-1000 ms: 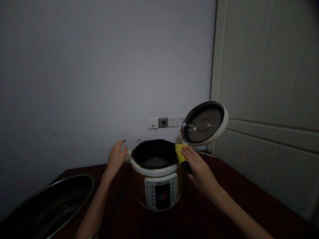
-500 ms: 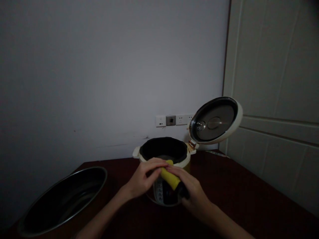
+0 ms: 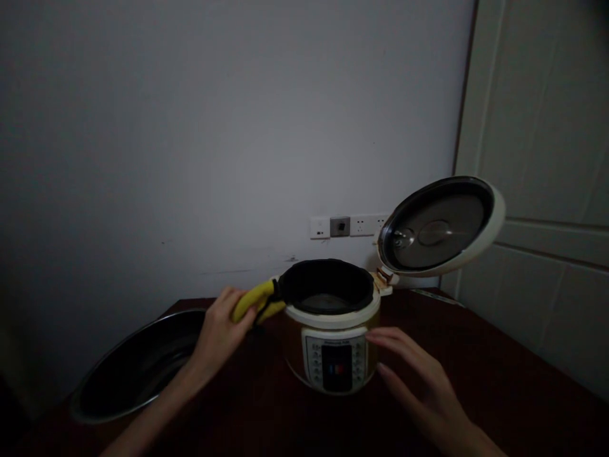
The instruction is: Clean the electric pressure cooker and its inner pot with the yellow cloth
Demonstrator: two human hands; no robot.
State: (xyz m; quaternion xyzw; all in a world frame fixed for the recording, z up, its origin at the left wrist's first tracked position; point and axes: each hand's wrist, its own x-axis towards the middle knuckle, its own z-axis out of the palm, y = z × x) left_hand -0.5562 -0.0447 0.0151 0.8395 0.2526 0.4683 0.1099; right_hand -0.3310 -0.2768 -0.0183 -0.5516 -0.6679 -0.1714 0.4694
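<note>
My left hand [image 3: 222, 329] is closed around a folded yellow cloth [image 3: 254, 300] with black parts, held just left of the electric cooker's rim. The white cooker [image 3: 304, 374] stands with its button panel facing me and its lid [image 3: 440, 231] swung up to the right. Inside sits a dark inner pot [image 3: 328, 285]. My right hand [image 3: 419, 381] holds nothing. Its fingers are apart at the cooker's right front side, and I cannot tell whether the fingertips touch it.
On the left is a large dark basin [image 3: 143, 362] with a shiny rim, partly behind my left forearm. All this stands on a dark red table [image 3: 228, 412]. Wall sockets [image 3: 360, 225] are behind the cooker, and a pale door [image 3: 537, 304] is on the right.
The yellow cloth was between both hands in front of the cooker. It is now in my left hand alone, further left. My right hand has let go and moved right.
</note>
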